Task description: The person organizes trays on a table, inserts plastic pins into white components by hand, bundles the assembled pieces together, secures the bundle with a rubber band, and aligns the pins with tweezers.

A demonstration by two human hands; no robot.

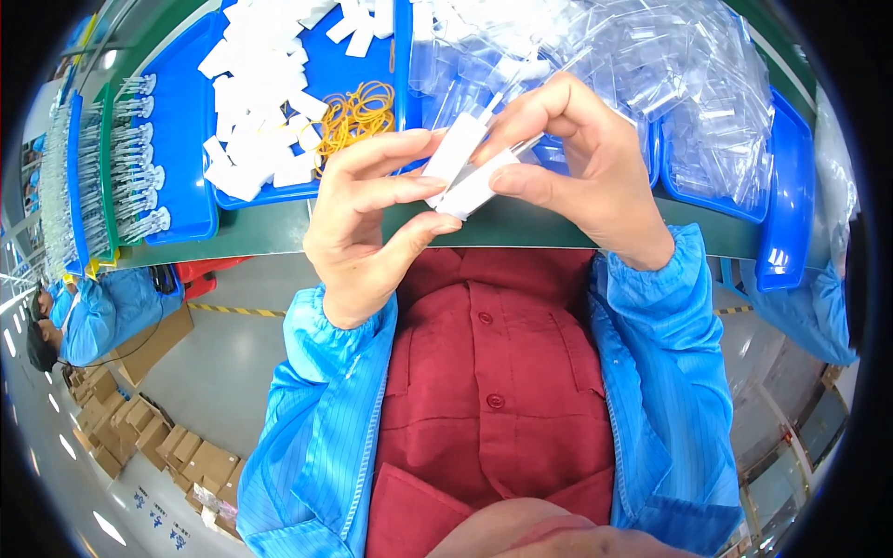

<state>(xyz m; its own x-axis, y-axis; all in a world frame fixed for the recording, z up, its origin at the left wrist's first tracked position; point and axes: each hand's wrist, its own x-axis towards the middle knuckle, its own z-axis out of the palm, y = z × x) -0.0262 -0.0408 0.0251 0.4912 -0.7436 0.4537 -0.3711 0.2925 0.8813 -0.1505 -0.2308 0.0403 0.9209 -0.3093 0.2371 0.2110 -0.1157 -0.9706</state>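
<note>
Gripping two small white cards [462, 166] between them, both hands are raised in front of the chest, just over the near edge of the green bench [270, 228]. The left hand [365, 223] pinches the cards from the left, its thumb pressed under their lower end and three fingers curled against their side. The right hand [581, 163] closes on them from the right with thumb and forefinger, and also nips a thin clear strip [526, 144] beside the upper card. The cards lie one against the other, tilted up to the right.

Behind the hands, four blue trays sit on the bench. The middle tray [326, 79] holds a heap of white cards, too many to count, and one bunch of yellow rubber bands [358, 113]. The next tray [702, 186] is piled with clear plastic bags [651, 74]. The left tray [186, 139] carries a row of about nine packed bags [138, 153]. The fourth [786, 214] stands at the right.
</note>
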